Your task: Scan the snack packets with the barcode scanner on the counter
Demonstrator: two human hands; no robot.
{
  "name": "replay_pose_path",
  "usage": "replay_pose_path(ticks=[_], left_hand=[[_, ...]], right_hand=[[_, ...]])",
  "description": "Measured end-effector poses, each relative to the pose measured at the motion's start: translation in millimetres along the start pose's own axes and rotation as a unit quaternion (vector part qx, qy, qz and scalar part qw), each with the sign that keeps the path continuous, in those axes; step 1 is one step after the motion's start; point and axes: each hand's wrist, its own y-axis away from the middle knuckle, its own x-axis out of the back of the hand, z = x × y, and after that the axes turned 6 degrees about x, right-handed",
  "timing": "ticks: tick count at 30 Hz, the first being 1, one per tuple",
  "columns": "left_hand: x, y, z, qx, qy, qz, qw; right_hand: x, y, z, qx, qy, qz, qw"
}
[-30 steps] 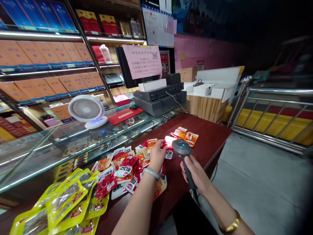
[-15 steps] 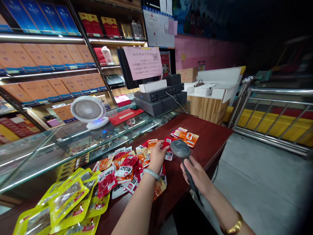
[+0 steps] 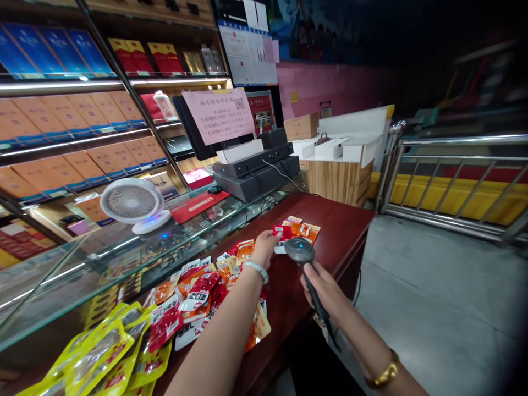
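Scanner (image 3: 300, 251) occupies right hand (image 3: 328, 291) (red packet (image 3: 284, 233) in left hand (image 3: 264, 248)).

The left hand (image 3: 266, 248) pinches ahead while the right hand (image 3: 325, 287) grips.

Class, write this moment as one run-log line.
left hand: holds red-white packet | right hand: grips scanner | scanner: near packet | table: also yellow packets

Yellow packets (image 3: 101, 352), red and orange packets (image 3: 204, 286) on reddish-brown table (image 3: 336, 220)
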Motion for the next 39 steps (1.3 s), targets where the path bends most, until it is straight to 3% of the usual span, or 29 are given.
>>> replay_pose_path(ticks=[3, 6, 8, 10, 12, 13, 15, 19, 24, 33, 39], left_hand=[[-12.2, -16.8, 7.3, -0.014, -0.008, -0.001, 1.0], [5.2, -18.8, 13.8, -0.067, -0.155, 0.081, 0.982], [30.7, -8.5, 17.7, -0.094, -0.346, 0.149, 0.922], [58.8, 8.1, 20.7, -0.089, -0.532, 0.22, 0.813], [81.6, 24.8, 21.5, -0.06, -0.645, 0.251, 0.719], [89.7, 31.1, 20.8, -0.041, -0.677, 0.245, 0.692], [99.1, 38.0, 17.6, -0.007, -0.706, 0.205, 0.678], [100.7, 33.2, 10.9, 0.009, -0.689, 0.169, 0.705], [98.1, 24.0, 12.3, -0.037, -0.615, 0.201, 0.762], [97.3, 14.3, 7.4, -0.08, -0.316, 0.26, 0.909], [69.1, 7.9, 2.5, -0.1, -0.168, 0.21, 0.958]], right_hand=[[4.1, -0.7, 1.4, 0.01, -0.003, -0.002, 1.0], [7.1, 1.2, 2.6, 0.001, 0.003, -0.001, 1.0], [7.5, 3.1, 2.4, -0.009, 0.007, 0.001, 1.0], [6.2, 4.4, 1.4, -0.016, 0.014, 0.002, 1.0], [3.6, 4.6, 0.1, -0.018, 0.017, -0.004, 1.0], [1.9, 4.2, -0.5, -0.017, 0.016, -0.01, 1.0], [-1.6, 3.1, -0.9, -0.015, 0.012, -0.026, 0.999], [-7.5, 1.1, 1.8, -0.019, 0.01, -0.045, 0.999], [-9.0, -1.5, 5.2, -0.023, 0.015, -0.052, 0.998], [-13.7, -2.4, -3.1, -0.032, 0.003, -0.103, 0.994], [-19.9, -2.8, -6.9, -0.025, 0.018, -0.125, 0.992]])
